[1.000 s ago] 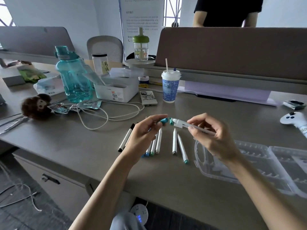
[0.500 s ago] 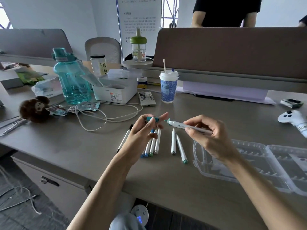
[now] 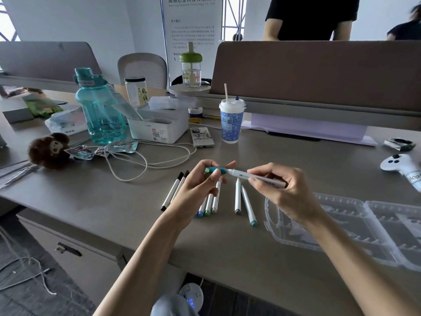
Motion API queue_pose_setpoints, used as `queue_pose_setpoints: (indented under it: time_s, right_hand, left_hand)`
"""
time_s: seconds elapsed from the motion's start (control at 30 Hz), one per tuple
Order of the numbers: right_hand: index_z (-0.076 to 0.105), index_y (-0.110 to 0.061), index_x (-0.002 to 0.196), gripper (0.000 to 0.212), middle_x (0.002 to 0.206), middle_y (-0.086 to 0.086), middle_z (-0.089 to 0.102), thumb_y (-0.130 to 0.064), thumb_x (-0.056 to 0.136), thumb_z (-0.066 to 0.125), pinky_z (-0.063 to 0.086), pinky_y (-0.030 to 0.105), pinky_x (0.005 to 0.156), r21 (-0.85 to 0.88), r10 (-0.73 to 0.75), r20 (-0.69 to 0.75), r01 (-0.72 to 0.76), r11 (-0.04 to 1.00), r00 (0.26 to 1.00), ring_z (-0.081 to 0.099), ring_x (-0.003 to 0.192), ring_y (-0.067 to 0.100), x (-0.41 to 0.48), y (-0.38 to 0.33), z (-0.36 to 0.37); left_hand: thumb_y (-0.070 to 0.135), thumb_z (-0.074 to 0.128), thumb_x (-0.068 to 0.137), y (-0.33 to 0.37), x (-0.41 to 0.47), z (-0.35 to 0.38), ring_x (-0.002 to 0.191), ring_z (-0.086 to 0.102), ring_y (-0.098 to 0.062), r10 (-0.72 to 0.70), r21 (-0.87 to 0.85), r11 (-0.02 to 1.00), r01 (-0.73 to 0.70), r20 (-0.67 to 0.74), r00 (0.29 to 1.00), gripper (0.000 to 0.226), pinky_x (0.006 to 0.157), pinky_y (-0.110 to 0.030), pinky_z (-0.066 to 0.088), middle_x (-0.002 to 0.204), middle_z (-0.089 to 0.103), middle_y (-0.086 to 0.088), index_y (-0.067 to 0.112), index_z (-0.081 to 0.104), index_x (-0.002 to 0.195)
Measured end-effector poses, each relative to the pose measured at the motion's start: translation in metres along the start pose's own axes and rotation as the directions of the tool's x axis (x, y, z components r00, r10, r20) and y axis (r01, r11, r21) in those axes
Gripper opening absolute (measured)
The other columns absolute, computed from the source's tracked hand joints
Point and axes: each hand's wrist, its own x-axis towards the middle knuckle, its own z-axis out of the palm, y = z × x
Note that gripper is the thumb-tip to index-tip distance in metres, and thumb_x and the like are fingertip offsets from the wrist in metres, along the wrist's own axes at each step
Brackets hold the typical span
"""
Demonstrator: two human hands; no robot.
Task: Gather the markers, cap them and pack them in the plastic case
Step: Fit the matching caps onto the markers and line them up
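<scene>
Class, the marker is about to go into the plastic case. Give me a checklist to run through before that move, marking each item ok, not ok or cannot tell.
1. The left hand pinches the teal cap: ok.
2. The right hand grips the white marker: ok.
3. The cap is lined up with the marker's tip: ok.
4. The cap is pressed fully home: cannot tell.
5. The plastic case lies open on the desk beside the right hand: ok.
6. The loose markers on the desk are all capped: cannot tell.
</scene>
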Motion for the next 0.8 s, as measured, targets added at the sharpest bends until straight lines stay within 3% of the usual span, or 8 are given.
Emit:
queue_pose_setpoints:
  time_s: [0.07, 0.17, 0.23, 0.43, 0.63, 0.8]
  right_hand:
    - [0.077, -0.021, 0.089, 0.012, 0.073, -0.003, 0.072, -0.010, 0.085, 0.074, 0.044, 0.019, 0.055, 0.003, 0.019, -0.006, -0.018, 1.000, 1.000, 0.060, 0.062, 0.009, 0.000, -0.001, 0.000]
    - [0.074, -0.022, 0.079, 0.011, 0.067, -0.004, 0.068, -0.013, 0.082, 0.078, 0.041, 0.020, 0.052, 0.062, 0.061, -0.028, -0.059, 0.996, 0.998, 0.055, 0.058, 0.010, 0.001, -0.002, 0.003]
    - [0.071, -0.020, 0.074, 0.012, 0.059, -0.004, 0.062, -0.014, 0.078, 0.080, 0.038, 0.022, 0.047, 0.146, 0.106, -0.082, -0.093, 0.985, 0.991, 0.048, 0.052, 0.012, 0.003, -0.001, 0.006]
    - [0.074, -0.010, 0.081, 0.010, 0.070, 0.014, 0.070, -0.016, 0.073, 0.076, 0.047, 0.028, 0.045, 0.374, 0.099, -0.076, -0.064, 0.925, 0.992, 0.060, 0.056, 0.020, 0.003, -0.004, 0.010]
    - [0.074, -0.002, 0.084, 0.009, 0.076, 0.017, 0.072, -0.009, 0.079, 0.073, 0.051, 0.027, 0.051, 0.386, 0.130, -0.100, -0.082, 0.919, 0.986, 0.067, 0.063, 0.022, 0.003, -0.001, 0.013]
    - [0.076, -0.005, 0.083, 0.009, 0.076, 0.018, 0.073, -0.011, 0.077, 0.074, 0.056, 0.028, 0.059, 0.428, 0.163, -0.116, -0.099, 0.898, 0.980, 0.069, 0.065, 0.024, 0.004, 0.000, 0.015]
  left_hand:
    - [0.010, 0.049, 0.099, -0.002, 0.000, 0.001, 0.085, 0.051, -0.015, 0.006, 0.055, 0.998, -0.006, -0.003, 1.000, 0.003, 0.065, -0.025, 0.042, 0.121, 0.067, -0.006, 0.009, 0.046, 0.099]
    - [0.005, 0.050, 0.098, -0.004, 0.000, 0.000, 0.067, 0.045, -0.009, 0.003, 0.092, 0.996, 0.001, -0.043, 0.999, 0.006, 0.061, -0.027, 0.038, 0.083, 0.066, 0.004, 0.006, 0.054, 0.102]
    - [0.004, 0.052, 0.096, -0.004, 0.000, 0.000, 0.059, 0.042, -0.008, 0.006, 0.094, 0.996, 0.001, -0.068, 0.998, 0.008, 0.055, -0.023, 0.036, 0.075, 0.064, 0.004, 0.006, 0.057, 0.102]
    - [0.003, 0.053, 0.094, -0.003, 0.002, 0.003, 0.054, 0.043, -0.010, -0.018, 0.017, 1.000, 0.020, -0.123, 0.992, 0.008, 0.048, -0.020, 0.035, 0.076, 0.067, -0.003, 0.001, 0.057, 0.101]
    - [0.023, 0.062, 0.084, 0.000, 0.000, -0.001, 0.052, 0.022, -0.012, -0.082, -0.020, 0.997, 0.081, -0.113, 0.990, 0.019, 0.042, -0.021, 0.016, 0.077, 0.065, -0.003, 0.008, 0.064, 0.095]
    - [0.020, 0.062, 0.085, -0.001, 0.001, 0.000, 0.050, 0.024, -0.007, -0.084, -0.020, 0.996, 0.082, -0.138, 0.987, 0.016, 0.039, -0.015, 0.019, 0.080, 0.068, -0.005, 0.008, 0.064, 0.096]
